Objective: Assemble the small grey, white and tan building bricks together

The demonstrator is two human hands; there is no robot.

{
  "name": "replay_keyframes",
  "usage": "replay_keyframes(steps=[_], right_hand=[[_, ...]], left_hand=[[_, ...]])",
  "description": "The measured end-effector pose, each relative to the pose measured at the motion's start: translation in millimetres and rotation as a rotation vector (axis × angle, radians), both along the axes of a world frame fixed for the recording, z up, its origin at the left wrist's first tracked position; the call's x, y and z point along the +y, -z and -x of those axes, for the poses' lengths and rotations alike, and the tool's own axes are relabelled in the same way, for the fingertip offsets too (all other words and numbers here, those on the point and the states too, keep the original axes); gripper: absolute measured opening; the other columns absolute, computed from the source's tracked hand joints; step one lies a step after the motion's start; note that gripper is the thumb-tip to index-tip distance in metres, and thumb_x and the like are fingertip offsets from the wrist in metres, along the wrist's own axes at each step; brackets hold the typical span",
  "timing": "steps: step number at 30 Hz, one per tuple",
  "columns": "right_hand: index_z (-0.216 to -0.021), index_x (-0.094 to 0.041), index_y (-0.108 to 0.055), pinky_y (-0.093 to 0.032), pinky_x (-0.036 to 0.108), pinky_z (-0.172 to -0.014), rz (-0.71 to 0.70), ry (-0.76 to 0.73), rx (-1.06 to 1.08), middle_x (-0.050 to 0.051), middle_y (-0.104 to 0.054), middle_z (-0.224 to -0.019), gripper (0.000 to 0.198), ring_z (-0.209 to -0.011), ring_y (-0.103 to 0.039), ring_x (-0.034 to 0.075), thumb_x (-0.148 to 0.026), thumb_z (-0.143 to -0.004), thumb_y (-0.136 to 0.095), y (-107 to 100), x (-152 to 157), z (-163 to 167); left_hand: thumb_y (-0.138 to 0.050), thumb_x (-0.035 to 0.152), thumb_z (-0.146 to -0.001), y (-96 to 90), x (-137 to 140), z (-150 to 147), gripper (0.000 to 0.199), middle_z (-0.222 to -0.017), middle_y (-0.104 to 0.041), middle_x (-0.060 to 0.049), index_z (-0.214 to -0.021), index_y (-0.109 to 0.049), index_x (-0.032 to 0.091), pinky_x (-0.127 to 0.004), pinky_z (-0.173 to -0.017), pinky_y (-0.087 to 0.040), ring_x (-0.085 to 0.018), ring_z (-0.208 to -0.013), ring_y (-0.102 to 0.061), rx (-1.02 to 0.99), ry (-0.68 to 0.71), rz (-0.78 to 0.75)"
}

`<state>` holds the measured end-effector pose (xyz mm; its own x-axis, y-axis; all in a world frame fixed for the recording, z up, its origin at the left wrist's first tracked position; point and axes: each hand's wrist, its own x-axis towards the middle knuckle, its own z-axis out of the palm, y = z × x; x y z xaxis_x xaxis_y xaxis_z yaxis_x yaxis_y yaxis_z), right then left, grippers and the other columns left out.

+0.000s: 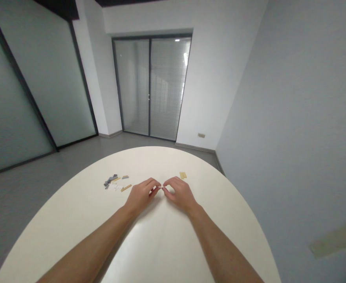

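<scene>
Both hands meet over the middle of the round white table, fingertips almost touching. My left hand is closed in a pinch on a small white piece, mostly hidden by the fingers. From the other side my right hand pinches at the same spot, thumb and forefinger together. Too little of the piece shows to tell its kind. Just beyond my right hand lies a flat yellowish piece. Left of my left hand, a thin tan strip rests on the tabletop.
Farther left is a loose pile of small grey pieces, with several white bits beside it. A short grey and tan piece lies apart from the pile. A pale wall rises close to the table's right edge.
</scene>
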<state>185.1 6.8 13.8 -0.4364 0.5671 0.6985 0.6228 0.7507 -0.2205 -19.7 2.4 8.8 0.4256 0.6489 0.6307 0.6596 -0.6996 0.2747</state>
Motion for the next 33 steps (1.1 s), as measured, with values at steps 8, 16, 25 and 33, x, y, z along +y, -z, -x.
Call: replay_keyframes(steps=[8,16,25,33], right_hand=[[-0.092,-0.022,-0.064,-0.049,0.032,-0.079,0.0,-0.021,-0.008,0.004,-0.072,-0.089,0.004,-0.086,-0.064,0.02,-0.023,-0.093,-0.06,1.3,1.1,-0.7],[-0.092,-0.022,-0.064,-0.048,0.032,-0.078,0.007,-0.007,-0.026,0.004,-0.072,-0.089,0.003,-0.085,-0.064,0.019,-0.021,-0.092,-0.061,1.0,0.9,-0.6],[-0.091,-0.022,-0.064,-0.049,0.032,-0.078,0.018,-0.013,-0.019,0.004,-0.072,-0.088,0.005,-0.085,-0.064,0.019,-0.021,-0.092,-0.06,-1.8,-1.0,-0.5],[-0.092,-0.022,-0.064,-0.049,0.032,-0.08,0.01,-0.029,-0.027,0.004,-0.071,-0.089,0.005,-0.086,-0.063,0.019,-0.019,-0.091,-0.06,1.4,1.6,-2.0]], left_hand=[[-0.054,0.021,-0.095,0.5,1.1,-0.1,0.009,-0.093,-0.07,0.0,-0.096,-0.064,0.023,-0.022,-0.065,-0.046,-0.012,-0.075,-0.065,0.002,-0.001,-0.006],[-0.053,0.023,-0.096,1.6,1.8,0.3,0.012,-0.094,-0.071,0.0,-0.097,-0.065,0.023,-0.021,-0.067,-0.048,-0.012,-0.077,-0.066,0.001,0.0,-0.009],[-0.053,0.023,-0.096,0.1,1.1,0.3,0.013,-0.095,-0.071,-0.001,-0.097,-0.065,0.023,-0.021,-0.068,-0.049,-0.012,-0.079,-0.067,0.0,0.01,-0.013],[-0.054,0.021,-0.095,0.9,1.7,0.1,0.012,-0.095,-0.072,-0.001,-0.096,-0.066,0.023,-0.021,-0.068,-0.049,-0.012,-0.079,-0.067,-0.002,0.023,-0.007]])
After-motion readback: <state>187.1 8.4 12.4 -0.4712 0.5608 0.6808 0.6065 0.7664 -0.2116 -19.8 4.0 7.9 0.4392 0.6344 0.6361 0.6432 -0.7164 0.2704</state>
